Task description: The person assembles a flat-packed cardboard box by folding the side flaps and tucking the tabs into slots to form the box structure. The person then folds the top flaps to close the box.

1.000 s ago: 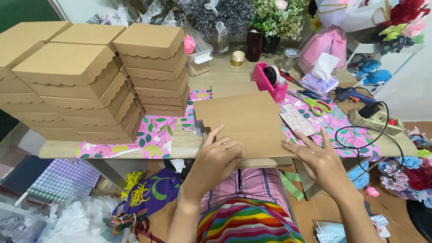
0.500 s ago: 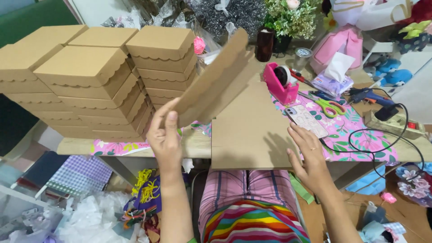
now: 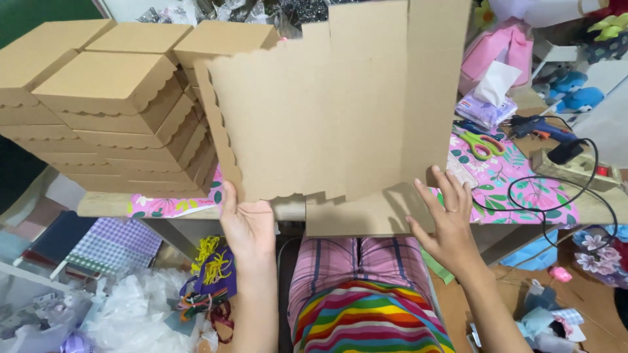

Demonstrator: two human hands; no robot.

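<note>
Over the table edge (image 3: 104, 204), a big flat cardboard sheet (image 3: 327, 111) stands up in the air. Its left and bottom edges are wavy. The left hand (image 3: 247, 223) grips the sheet at its bottom left corner, thumb in front. The right hand (image 3: 450, 219) is open, fingers spread, pressing flat on more cardboard (image 3: 366, 216) that lies on the table just under the raised sheet. To the left sits a tall pile of brown boxes (image 3: 104, 111) with wavy lids. To the right lie green scissors (image 3: 481, 144), a glue gun (image 3: 540, 124) and a black cord (image 3: 556, 202) on a flowery pink cloth (image 3: 504, 189).
</note>
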